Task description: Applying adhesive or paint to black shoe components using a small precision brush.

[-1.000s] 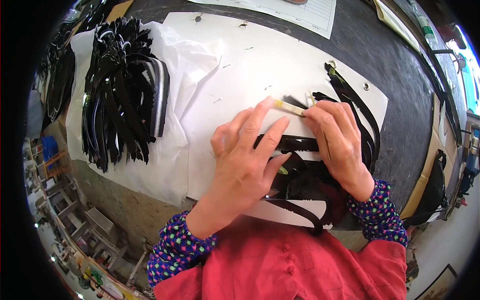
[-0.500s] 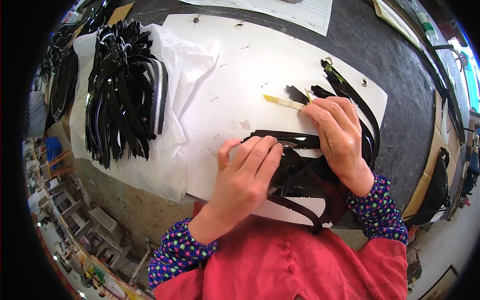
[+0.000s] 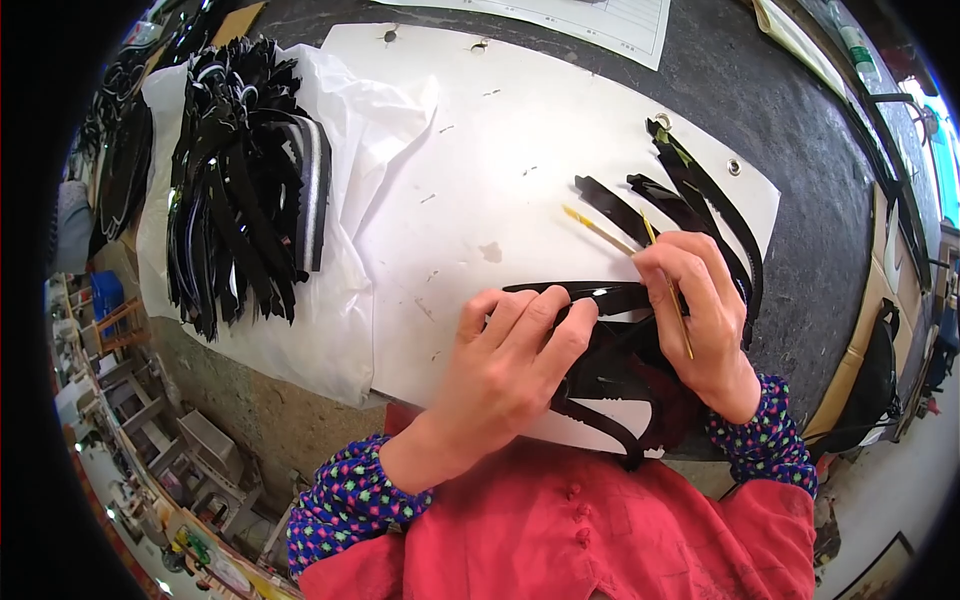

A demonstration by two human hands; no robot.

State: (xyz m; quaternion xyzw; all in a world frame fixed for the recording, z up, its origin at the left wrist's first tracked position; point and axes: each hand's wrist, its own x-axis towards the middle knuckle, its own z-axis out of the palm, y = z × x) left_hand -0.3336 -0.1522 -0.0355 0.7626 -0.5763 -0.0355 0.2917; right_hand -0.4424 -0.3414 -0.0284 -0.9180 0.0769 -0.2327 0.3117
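My left hand (image 3: 505,350) is closed over one end of a shiny black strip (image 3: 615,297), with the fingertips bent down onto it. Part of that strip is hidden by the fingers. In my right hand (image 3: 705,315), pinched between thumb and fingers, are a thin yellow stick (image 3: 686,335) and a slim flat piece with a yellow tip (image 3: 598,230) that points up and left. Under and between my hands lies a loose heap of black strips (image 3: 610,365). Beyond the right hand, more black strips (image 3: 690,180) fan out across the white board (image 3: 450,220).
At the left a thick bundle of black strips (image 3: 235,200), some with silver edges, rests on white plastic sheeting (image 3: 340,350). A printed sheet (image 3: 610,25) lies at the far edge of the dark table (image 3: 820,250). Metal eyelets (image 3: 733,167) are set in the board.
Both hands have shifted a little to the right. The yellow-tipped piece has turned from nearly level to a steeper slant, and the left fingers now sit farther along the strip.
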